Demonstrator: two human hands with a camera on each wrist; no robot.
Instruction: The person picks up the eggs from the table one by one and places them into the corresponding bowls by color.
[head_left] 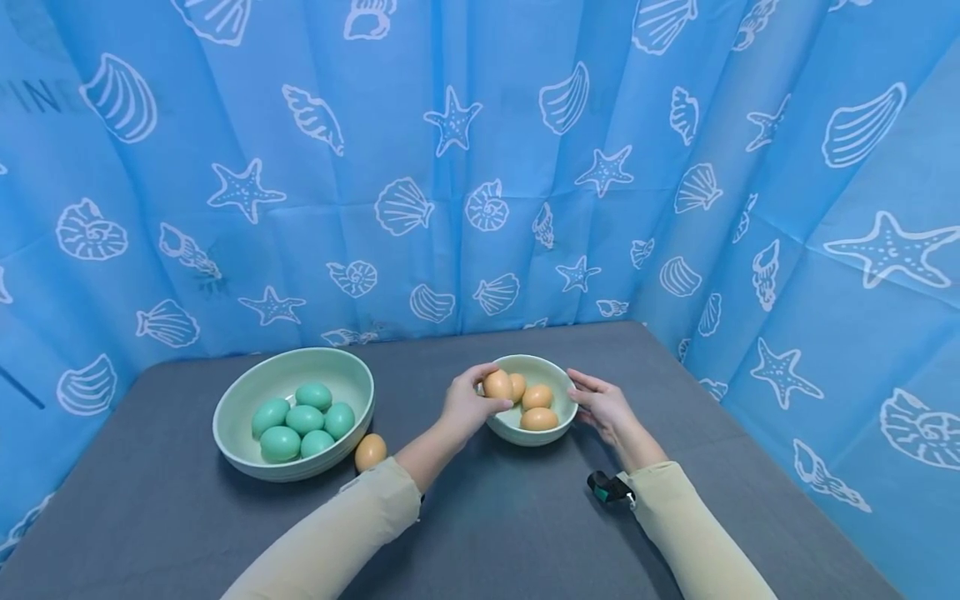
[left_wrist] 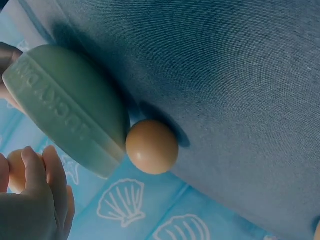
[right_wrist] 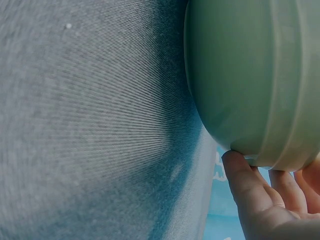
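My left hand [head_left: 468, 402] holds a brown egg [head_left: 497, 385] at the left rim of a small pale-green bowl [head_left: 525, 437]. Several other brown eggs [head_left: 538, 419] lie inside this bowl. On its right side my right hand [head_left: 609, 410] grips it, fingertips against the outer wall, as the right wrist view also shows. Raised lettering runs along the bowl's side in the left wrist view. Just beside the bowl there, a brown egg [left_wrist: 152, 147] rests on the cloth; I cannot make it out in the head view.
To the left stands a larger green bowl [head_left: 251, 468] holding several green eggs [head_left: 303, 419]. Against its right side lies a brown egg [head_left: 371, 452]. Grey cloth [head_left: 510, 533] covers the table, and a blue shell-patterned curtain [head_left: 465, 225] hangs behind and to the right.
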